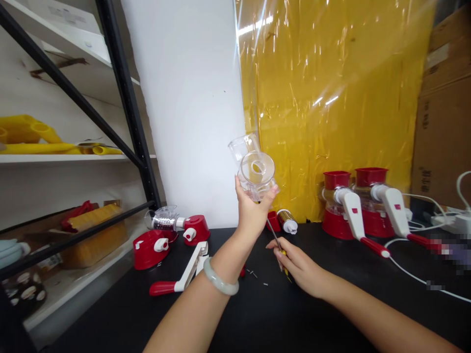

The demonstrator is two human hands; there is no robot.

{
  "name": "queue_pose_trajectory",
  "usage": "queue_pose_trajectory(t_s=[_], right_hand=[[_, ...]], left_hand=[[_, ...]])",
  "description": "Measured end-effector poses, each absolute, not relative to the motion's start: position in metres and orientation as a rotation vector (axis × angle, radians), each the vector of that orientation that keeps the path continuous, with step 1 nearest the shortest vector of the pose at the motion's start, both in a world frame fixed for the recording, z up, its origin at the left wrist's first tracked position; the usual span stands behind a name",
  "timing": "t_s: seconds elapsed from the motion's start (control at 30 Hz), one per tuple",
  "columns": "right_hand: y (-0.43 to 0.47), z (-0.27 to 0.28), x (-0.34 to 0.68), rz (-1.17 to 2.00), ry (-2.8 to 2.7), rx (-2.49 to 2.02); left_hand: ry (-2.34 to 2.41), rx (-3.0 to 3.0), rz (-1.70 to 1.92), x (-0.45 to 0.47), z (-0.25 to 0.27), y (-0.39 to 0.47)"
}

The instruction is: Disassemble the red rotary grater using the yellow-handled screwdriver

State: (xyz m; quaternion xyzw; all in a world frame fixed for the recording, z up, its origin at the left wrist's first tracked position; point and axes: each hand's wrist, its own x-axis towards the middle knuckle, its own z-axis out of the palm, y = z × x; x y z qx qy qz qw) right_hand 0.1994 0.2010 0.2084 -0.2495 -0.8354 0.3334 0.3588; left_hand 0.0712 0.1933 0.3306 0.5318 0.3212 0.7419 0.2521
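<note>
Raised above the table, a clear plastic grater housing (253,164) is gripped from below by my left hand (253,211). Its round opening faces me and its square chute tilts up to the left. My right hand (300,267) is closed around a screwdriver (274,229) with a yellow and black handle. The metal shaft points up toward the underside of the housing; my left hand hides whether its tip touches. Several small screws (253,273) lie on the black table (265,318) below. Behind my hands rests a drum grater blade (287,220) with a white end.
On the left are red bases (150,249), a clear housing with a drum (165,218) and a white crank with red handle (189,269). Two assembled red-and-white rotary graters (338,206) stand at right, near a white cable (415,274). A shelf rack (121,98) borders the left side.
</note>
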Motion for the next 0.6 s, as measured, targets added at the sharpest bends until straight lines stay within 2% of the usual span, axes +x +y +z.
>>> queue_pose_trajectory(t_s=[0.6], right_hand=[[0.1962, 0.2134, 0.1974, 0.991, -2.114, -0.585]], left_hand=[[0.788, 1.470, 2.016, 0.0789, 0.3221, 0.1918]])
